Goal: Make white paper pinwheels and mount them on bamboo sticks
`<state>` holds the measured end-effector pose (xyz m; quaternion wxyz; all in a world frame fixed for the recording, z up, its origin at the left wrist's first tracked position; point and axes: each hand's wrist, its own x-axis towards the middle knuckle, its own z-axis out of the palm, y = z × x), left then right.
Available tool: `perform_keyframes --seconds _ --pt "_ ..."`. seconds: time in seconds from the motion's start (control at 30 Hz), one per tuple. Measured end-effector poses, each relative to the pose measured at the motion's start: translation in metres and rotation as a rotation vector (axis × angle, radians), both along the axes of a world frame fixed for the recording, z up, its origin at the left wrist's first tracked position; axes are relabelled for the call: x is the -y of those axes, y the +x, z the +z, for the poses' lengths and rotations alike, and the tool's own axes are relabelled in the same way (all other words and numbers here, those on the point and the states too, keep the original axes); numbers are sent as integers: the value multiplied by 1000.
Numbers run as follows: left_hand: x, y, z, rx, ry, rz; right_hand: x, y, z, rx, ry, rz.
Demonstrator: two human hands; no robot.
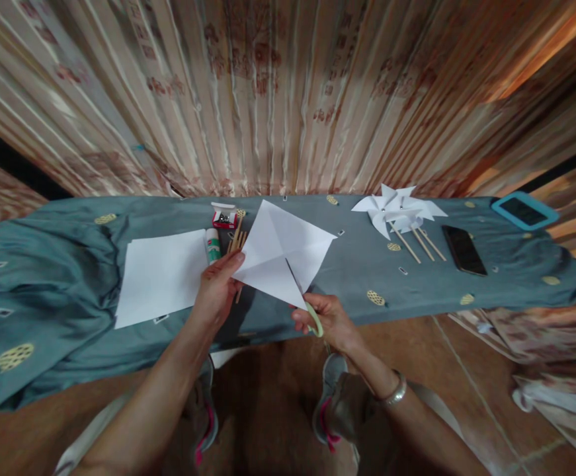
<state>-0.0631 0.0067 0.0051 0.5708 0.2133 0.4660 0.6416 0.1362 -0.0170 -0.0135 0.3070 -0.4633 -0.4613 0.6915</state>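
A square sheet of white paper [278, 241] with crossing fold creases is held in the air above the cloth. My left hand [219, 283] pinches its left corner between thumb and fingers. Around the handles of green-handled scissors [312, 318] my right hand [328, 318] is closed. The scissor blades reach over the paper from its lower corner toward the middle; a dark blade lies on top. Behind my left hand, several wooden sticks [239, 239] are partly hidden by the paper. A glue stick [213, 245] lies just left of them.
A stack of white paper [161, 274] lies at left, and an open red box of small metal pins [225, 217] stands behind. Paper pinwheels on sticks [397, 208], a black phone [464, 250] and a blue-framed tablet [526, 209] are at right. Green patterned cloth [347, 277] covers the narrow table.
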Motion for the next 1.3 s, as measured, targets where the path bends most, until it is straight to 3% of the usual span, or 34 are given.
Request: perform_keyframes --seconds 0.13,0.37,0.5,0.63,0.8,1.03,1.17,1.3 --pt "0 -7 1 -126 -60 59 0 6 0 1 -16 23" --pt "5 -10 -3 -438 -71 -113 3 8 -5 6 -39 85" --pt "5 -12 -6 -524 -86 -111 3 10 -4 23 -65 132" --pt "5 -12 -4 -467 -94 -42 2 18 2 3 -99 209" --pt "1 -9 0 -234 -80 80 3 30 8 7 -86 288" --pt "-7 5 3 -5 20 53 9 27 9 -26 -30 323" --pt "-11 16 6 10 3 63 14 18 6 -18 52 302" --pt "-15 24 4 -120 -24 107 19 12 2 -14 102 279"
